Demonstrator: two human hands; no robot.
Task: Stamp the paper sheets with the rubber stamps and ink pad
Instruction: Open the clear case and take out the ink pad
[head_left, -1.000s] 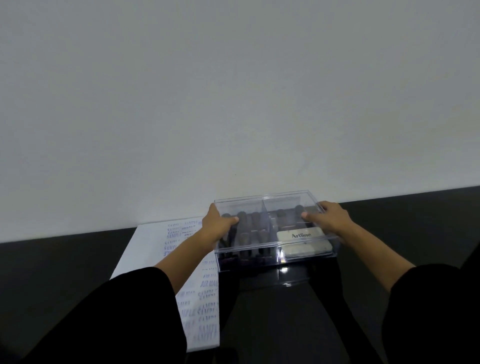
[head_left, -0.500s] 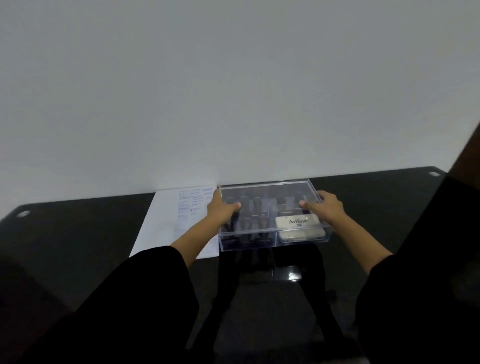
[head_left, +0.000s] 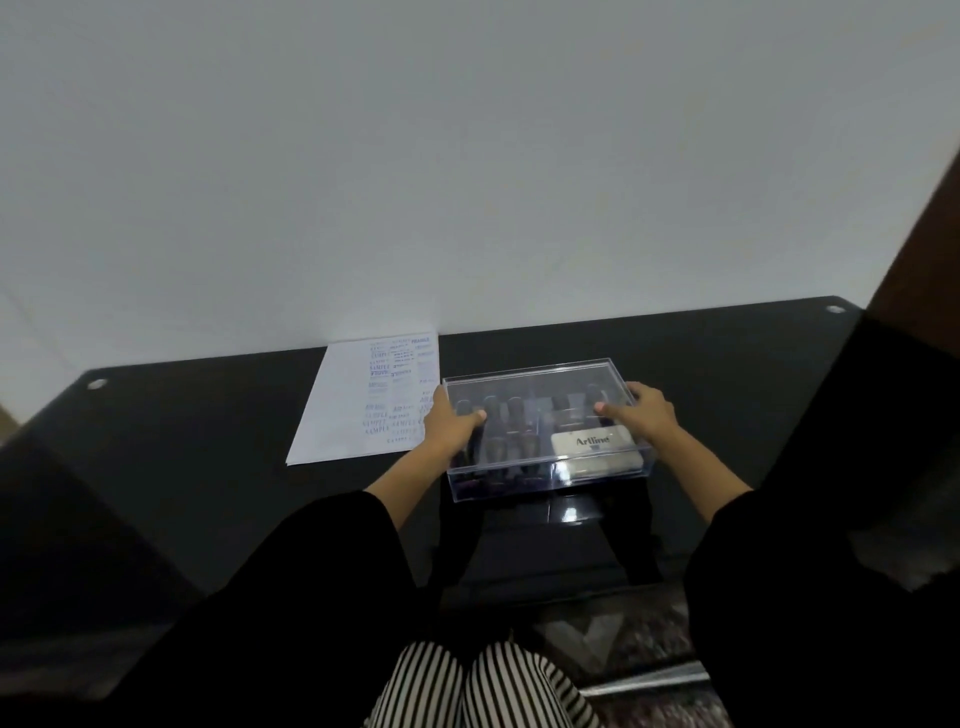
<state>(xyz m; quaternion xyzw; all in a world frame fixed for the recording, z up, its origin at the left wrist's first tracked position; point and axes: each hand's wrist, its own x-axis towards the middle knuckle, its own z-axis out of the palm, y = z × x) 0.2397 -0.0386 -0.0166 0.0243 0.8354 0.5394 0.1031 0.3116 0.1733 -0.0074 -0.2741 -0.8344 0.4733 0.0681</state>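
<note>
Your left hand (head_left: 445, 425) and right hand (head_left: 648, 418) gripped the closed box (head_left: 540, 375); the paper (head_left: 337, 410) was partly stamped, stamps (head_left: 514, 415) still boxed.

A glossy black worktop (head_left: 182, 493) meets a plain white wall (head_left: 467, 156); striped trousers (head_left: 467, 686) and patterned floor (head_left: 623, 642) show below.

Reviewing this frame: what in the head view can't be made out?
Head view only:
- Rubber stamps: dim shapes behind the glary lid of the clear box; their number and faces are unreadable.
- Paper sheet: most of the blue prints are too small to read.
- Left hand and right hand: the fingers are hidden behind the box sides; only the thumbs show.
- Ink pad: its lid covers the ink.
</note>
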